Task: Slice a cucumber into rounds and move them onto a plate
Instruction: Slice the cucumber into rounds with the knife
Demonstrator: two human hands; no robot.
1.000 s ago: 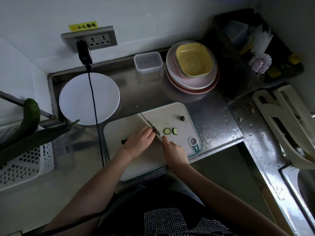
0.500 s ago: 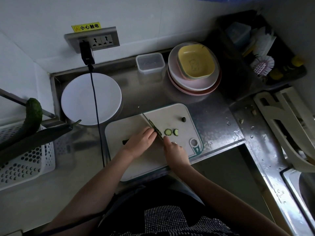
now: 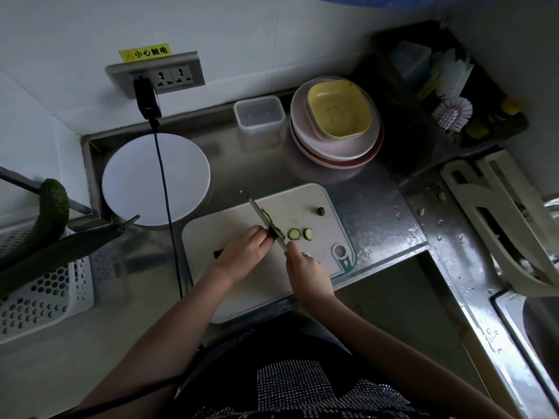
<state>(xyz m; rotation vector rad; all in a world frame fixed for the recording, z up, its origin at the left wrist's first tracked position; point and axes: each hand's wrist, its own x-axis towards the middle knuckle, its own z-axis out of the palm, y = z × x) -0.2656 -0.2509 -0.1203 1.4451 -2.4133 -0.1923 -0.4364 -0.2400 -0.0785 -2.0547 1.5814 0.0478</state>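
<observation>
Both hands grasp: left hand (image 3: 246,247) pins cucumber (image 3: 273,232), right hand (image 3: 304,266) grips knife (image 3: 266,220).

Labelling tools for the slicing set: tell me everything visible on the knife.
The knife has a thin, pale metallic blade, angled from upper left to lower right across the white cutting board. Green cucumber bits cling to its side. Its handle is hidden in the right hand. The left hand holds the cucumber against the blade's left side.

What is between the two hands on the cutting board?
In the head view, the knife blade stands between the left hand and right hand, cutting the cucumber the left hand holds.
</observation>
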